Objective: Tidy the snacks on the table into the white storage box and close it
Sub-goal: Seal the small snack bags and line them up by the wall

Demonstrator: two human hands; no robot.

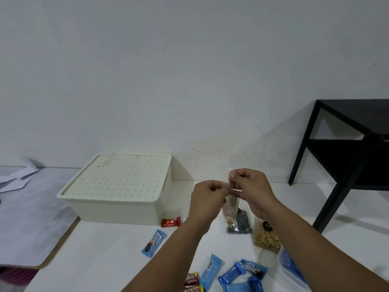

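Pinching a clear, nearly empty snack bag, both hands raised.

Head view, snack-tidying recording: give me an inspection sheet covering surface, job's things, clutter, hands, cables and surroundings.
Surface: white table; grey-covered surface adjoining on the left.
Job's things: white storage box at the back, perforated lid on. Loose snacks: red wrapper beside the box, blue bar, blue packets near the front edge, bag of round crackers, dark packet.
Clutter: white papers far left.
Hands: left hand and right hand each have a grip on the top of a small clear bag, raised above the table.
Cables: nothing seen.
Surroundings: white wall, black side table on the right.
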